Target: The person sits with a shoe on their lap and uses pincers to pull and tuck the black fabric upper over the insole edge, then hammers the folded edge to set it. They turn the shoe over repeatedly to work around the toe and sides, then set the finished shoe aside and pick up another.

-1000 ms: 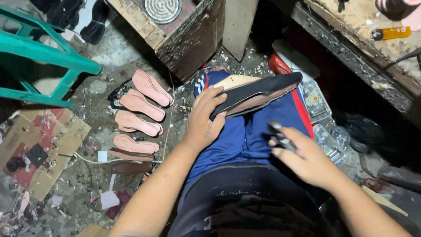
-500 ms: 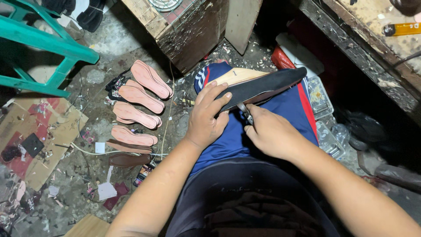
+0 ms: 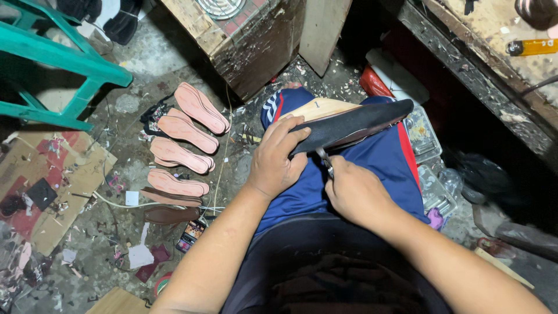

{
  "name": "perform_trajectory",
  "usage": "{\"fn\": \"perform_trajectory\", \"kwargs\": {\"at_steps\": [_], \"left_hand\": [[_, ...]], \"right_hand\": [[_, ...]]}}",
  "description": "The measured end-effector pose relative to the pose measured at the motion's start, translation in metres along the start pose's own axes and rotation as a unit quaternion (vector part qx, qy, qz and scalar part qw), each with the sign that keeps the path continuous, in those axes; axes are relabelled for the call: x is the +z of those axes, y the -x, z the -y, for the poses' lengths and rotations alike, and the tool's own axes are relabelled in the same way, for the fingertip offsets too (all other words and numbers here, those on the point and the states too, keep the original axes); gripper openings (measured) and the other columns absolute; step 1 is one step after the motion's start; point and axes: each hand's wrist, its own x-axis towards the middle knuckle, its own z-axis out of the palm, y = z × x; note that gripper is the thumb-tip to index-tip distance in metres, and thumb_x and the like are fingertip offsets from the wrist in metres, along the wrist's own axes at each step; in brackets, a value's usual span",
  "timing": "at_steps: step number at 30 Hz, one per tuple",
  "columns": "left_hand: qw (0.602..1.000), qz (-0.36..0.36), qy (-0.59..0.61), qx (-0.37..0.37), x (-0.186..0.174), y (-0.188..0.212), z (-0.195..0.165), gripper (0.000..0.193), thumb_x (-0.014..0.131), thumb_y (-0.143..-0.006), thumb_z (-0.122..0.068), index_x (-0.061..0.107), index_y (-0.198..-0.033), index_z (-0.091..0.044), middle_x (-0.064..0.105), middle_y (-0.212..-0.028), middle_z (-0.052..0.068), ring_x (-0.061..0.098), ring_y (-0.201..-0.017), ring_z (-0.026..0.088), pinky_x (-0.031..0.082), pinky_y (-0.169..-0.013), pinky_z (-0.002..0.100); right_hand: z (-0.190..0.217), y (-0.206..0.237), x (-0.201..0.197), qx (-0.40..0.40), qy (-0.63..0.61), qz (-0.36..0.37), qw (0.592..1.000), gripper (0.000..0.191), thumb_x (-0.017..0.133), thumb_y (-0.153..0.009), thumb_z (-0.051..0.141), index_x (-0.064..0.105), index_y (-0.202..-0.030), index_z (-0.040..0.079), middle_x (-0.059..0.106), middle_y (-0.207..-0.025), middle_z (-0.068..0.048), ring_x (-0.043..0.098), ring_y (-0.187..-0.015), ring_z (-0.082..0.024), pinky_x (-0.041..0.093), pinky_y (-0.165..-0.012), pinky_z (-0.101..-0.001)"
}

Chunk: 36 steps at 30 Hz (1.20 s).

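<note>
Littered floor; right hand [image 3: 356,195] hides most of scissors [image 3: 323,157].

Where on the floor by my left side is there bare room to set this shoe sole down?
Barest patch: grey concrete between the green plastic stool and the wooden block. Beside your left hand it is crowded: pink insoles in a row, a white cord and scraps. The flattened cardboard farther left has some litter too.

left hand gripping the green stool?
No, the left hand presses on the black shoe sole lying across the lap, while the green stool stands apart on the floor, untouched.
</note>
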Motion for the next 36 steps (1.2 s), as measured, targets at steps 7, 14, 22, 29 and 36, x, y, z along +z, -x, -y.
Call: {"fn": "perform_trajectory", "kwargs": {"at_steps": [7,14,22,29,36], "left_hand": [[0.997,0.073,0.019,-0.003,-0.012,-0.004,0.005,0.066,0.068,-0.077,-0.01,0.053,-0.141,0.0,0.052,-0.147,0.023,0.046,-0.141,0.046,0.039,-0.118,0.049],[0.983,0.147,-0.066,-0.091,0.004,-0.022,0.011,0.052,0.064,-0.097,-0.031,0.056,-0.143,-0.007,0.05,-0.154,0.018,0.04,-0.139,0.053,0.038,-0.113,0.052],[0.98,0.148,-0.112,-0.065,0.007,-0.028,-0.001,0.056,0.066,-0.096,-0.031,0.052,-0.145,-0.007,0.051,-0.152,0.016,0.047,-0.135,0.05,0.044,-0.108,0.05],[0.981,0.125,-0.148,-0.013,0.009,-0.024,-0.011,0.06,0.07,-0.092,-0.024,0.05,-0.144,0.0,0.052,-0.147,0.019,0.049,-0.129,0.051,0.047,-0.106,0.05],[0.98,0.127,-0.153,-0.021,0.01,-0.02,-0.011,0.06,0.07,-0.091,-0.025,0.05,-0.142,0.0,0.052,-0.146,0.019,0.05,-0.13,0.049,0.049,-0.101,0.049]], "right_hand": [[-0.01,-0.018,0.01,0.022,0.027,0.034,0.999,0.025,0.062,-0.087,0.016,0.052,-0.097,-0.005,0.068,-0.081,-0.028,0.068,-0.081,-0.047,0.053,-0.076,-0.0561],[-0.006,-0.023,0.005,0.026,0.033,0.059,0.997,0.026,0.063,-0.085,0.016,0.053,-0.097,-0.005,0.068,-0.083,-0.029,0.068,-0.082,-0.047,0.054,-0.077,-0.0552],[-0.016,-0.015,-0.034,0.042,0.216,0.011,0.975,0.028,0.061,-0.08,0.008,0.057,-0.105,-0.003,0.07,-0.098,-0.023,0.071,-0.092,-0.04,0.054,-0.077,-0.0532],[-0.012,-0.013,-0.051,0.094,0.151,0.048,0.983,0.031,0.059,-0.084,0.008,0.053,-0.111,-0.006,0.07,-0.097,-0.027,0.07,-0.091,-0.043,0.055,-0.081,-0.0525],[-0.025,-0.007,-0.041,0.069,0.171,0.015,0.983,0.019,0.06,-0.092,0.013,0.058,-0.102,-0.002,0.071,-0.092,-0.023,0.071,-0.088,-0.041,0.055,-0.078,-0.0505]]}}
